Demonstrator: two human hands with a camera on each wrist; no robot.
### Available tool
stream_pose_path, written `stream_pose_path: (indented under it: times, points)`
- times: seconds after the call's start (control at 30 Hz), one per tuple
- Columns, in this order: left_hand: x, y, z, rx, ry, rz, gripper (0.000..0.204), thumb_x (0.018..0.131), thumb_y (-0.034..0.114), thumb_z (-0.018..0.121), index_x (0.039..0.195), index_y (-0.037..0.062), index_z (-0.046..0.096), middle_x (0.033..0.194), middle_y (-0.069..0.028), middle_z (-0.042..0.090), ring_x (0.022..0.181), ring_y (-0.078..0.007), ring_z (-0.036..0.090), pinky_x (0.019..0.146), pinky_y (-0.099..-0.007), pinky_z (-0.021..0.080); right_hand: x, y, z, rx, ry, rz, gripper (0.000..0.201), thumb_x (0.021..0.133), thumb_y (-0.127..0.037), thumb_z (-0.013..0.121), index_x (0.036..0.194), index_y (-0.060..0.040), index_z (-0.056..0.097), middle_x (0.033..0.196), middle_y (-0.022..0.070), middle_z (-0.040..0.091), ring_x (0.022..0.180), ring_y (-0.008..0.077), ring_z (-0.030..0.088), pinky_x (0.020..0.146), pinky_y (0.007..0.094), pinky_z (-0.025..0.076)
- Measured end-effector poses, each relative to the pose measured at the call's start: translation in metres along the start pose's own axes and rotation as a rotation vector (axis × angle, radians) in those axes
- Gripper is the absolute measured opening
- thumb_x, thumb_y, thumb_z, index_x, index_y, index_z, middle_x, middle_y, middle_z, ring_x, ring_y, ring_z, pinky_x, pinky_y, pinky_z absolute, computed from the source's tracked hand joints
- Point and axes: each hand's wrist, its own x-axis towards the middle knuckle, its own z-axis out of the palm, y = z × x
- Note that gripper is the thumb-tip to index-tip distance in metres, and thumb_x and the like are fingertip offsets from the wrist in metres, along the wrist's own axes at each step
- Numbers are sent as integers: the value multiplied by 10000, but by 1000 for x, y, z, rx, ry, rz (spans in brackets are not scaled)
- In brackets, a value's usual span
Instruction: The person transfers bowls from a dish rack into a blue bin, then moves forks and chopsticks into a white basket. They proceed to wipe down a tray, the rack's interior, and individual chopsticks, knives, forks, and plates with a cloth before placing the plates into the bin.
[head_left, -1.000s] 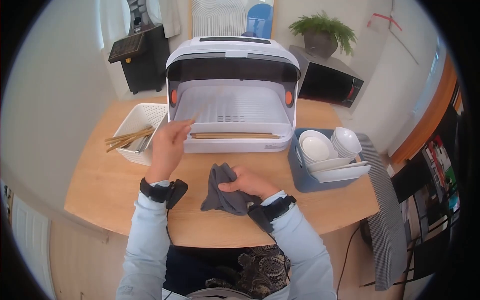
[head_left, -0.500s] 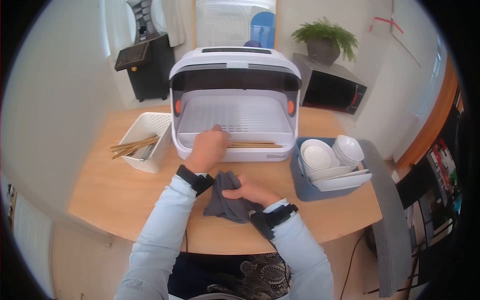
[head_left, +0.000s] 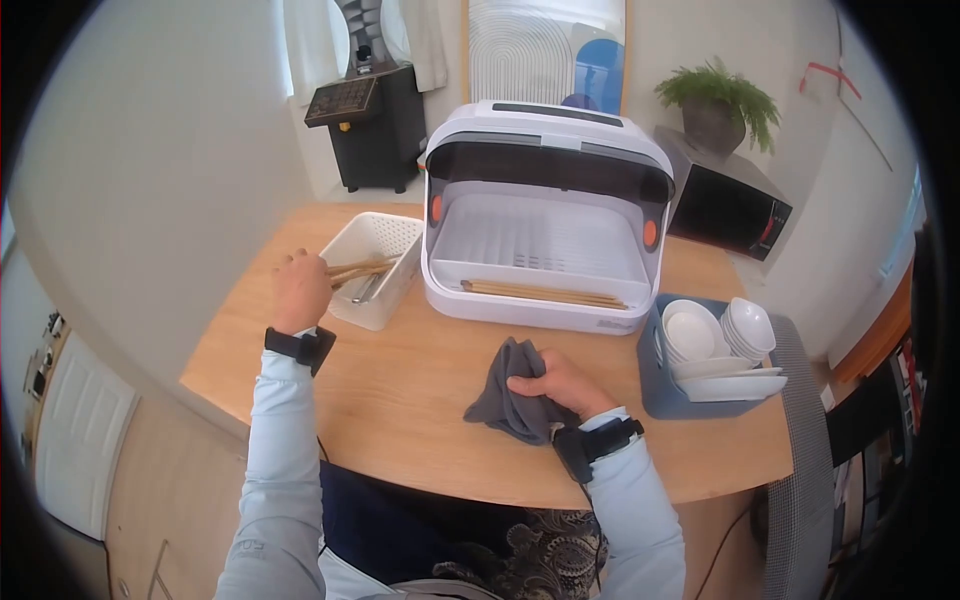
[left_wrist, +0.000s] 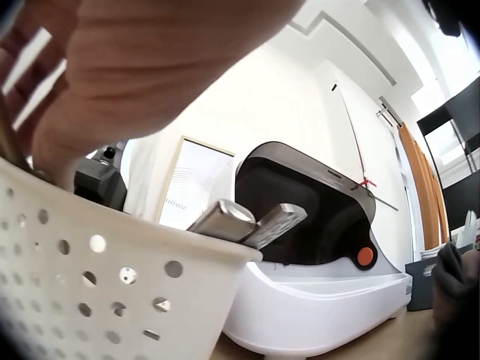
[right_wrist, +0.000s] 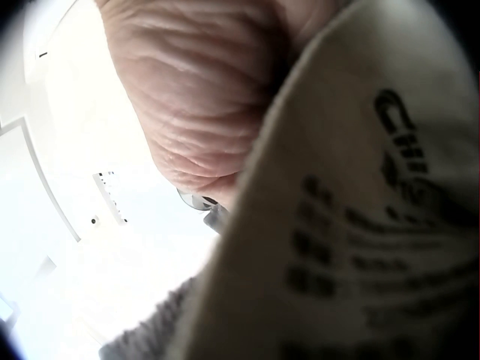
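My left hand [head_left: 301, 292] is at the left side of a white perforated basket [head_left: 405, 238], its fingers curled over the ends of wooden chopsticks [head_left: 362, 268] that stick out over the rim. Metal cutlery handles [left_wrist: 225, 219] also rise from this basket in the left wrist view. With my right hand [head_left: 560, 382] I grip a bunched dark grey cloth [head_left: 510, 395] on the table; its pale printed label [right_wrist: 360, 225] fills much of the right wrist view. More chopsticks [head_left: 545, 293] lie along the front ledge of a white dish dryer [head_left: 540, 311] with its dark lid raised.
A blue-grey bin [head_left: 690, 403] of white bowls [head_left: 748, 326] and plates stands on the wooden table [head_left: 400, 400], right of the dryer. Behind are a microwave [head_left: 725, 210] topped by a potted fern [head_left: 718, 105], and a black cabinet [head_left: 380, 140].
My left hand has moved from the dryer's front ledge, where chopsticks now lie, left to the basket. My right hand keeps hold of the cloth. The head view has turned left.
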Motion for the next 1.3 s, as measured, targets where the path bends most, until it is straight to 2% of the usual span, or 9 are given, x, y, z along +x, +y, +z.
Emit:
stream_pose_path:
  times: [0.17, 0.27, 0.47, 0.6, 0.7, 0.87, 0.93, 1.13, 1.3]
  points:
    - [-5, -14, -1, -271, -17, 62, 72, 725, 2, 609, 772, 6, 665, 873, -156, 609, 896, -349, 590, 746, -444, 481, -2, -2, 2, 10, 31, 19, 286, 811, -144, 746, 1001, 52, 660, 894, 30, 658, 810, 122, 594, 775, 267, 481]
    - [-2, -2, -10, 89, -10, 150, 99, 722, -32, 581, 774, 11, 653, 910, -162, 585, 915, -348, 572, 782, -444, 462, -4, -5, 2, 23, 43, 14, 282, 815, -145, 743, 997, 55, 659, 893, 33, 659, 811, 125, 597, 779, 268, 482]
    - [-12, 0, -32, 198, 99, 99, 91, 702, -9, 585, 777, 3, 635, 917, -109, 557, 934, -301, 548, 771, -403, 395, -3, -3, 0, 59, 43, 6, 319, 841, -175, 724, 1051, 52, 642, 944, 54, 660, 852, 135, 606, 802, 271, 484]
    - [-35, -2, -69, -118, 319, -2, 99, 841, 8, 501, 823, -39, 586, 796, -197, 589, 783, -365, 582, 650, -444, 425, -7, -10, 6, 313, 185, 21, 373, 880, -226, 699, 1130, 38, 612, 1023, 73, 657, 904, 150, 615, 838, 284, 490]
    - [-39, 36, -117, -362, 156, -238, 184, 953, 84, 443, 857, -38, 541, 757, -236, 583, 705, -422, 551, 611, -467, 420, 1, 1, -1, 445, 225, -125, 344, 933, -270, 637, 1117, 21, 621, 1044, 70, 658, 930, 149, 607, 845, 282, 484]
    - [-50, 111, -80, -929, -62, 82, 155, 973, 134, 467, 911, 3, 524, 750, -258, 567, 722, -445, 535, 611, -449, 423, -2, -10, 3, 801, 210, -271, 364, 981, -285, 558, 1199, 6, 552, 1099, 83, 635, 1003, 188, 609, 898, 330, 496]
    - [-57, 147, -56, -1033, -189, 164, 139, 968, 127, 505, 908, 5, 532, 676, -98, 516, 625, -186, 472, 578, -328, 395, -2, -11, 3, 845, 194, -314, 352, 986, -274, 547, 1206, 0, 532, 1094, 79, 632, 997, 193, 617, 900, 346, 505]
    - [-65, 220, -17, -1347, -468, 318, 91, 917, 80, 572, 965, 4, 583, 747, -73, 589, 685, -199, 522, 631, -328, 440, -1, -2, -4, 755, 341, -378, 277, 957, -223, 601, 1125, -5, 565, 1028, 67, 642, 921, 169, 633, 832, 319, 524]
    - [-52, 202, 7, -1383, -754, 237, 80, 905, 54, 595, 923, -13, 636, 759, -12, 625, 672, -108, 537, 592, -240, 421, -9, -13, -11, 813, 472, -439, 261, 932, -198, 638, 1079, 12, 588, 994, 73, 653, 888, 174, 637, 808, 320, 528]
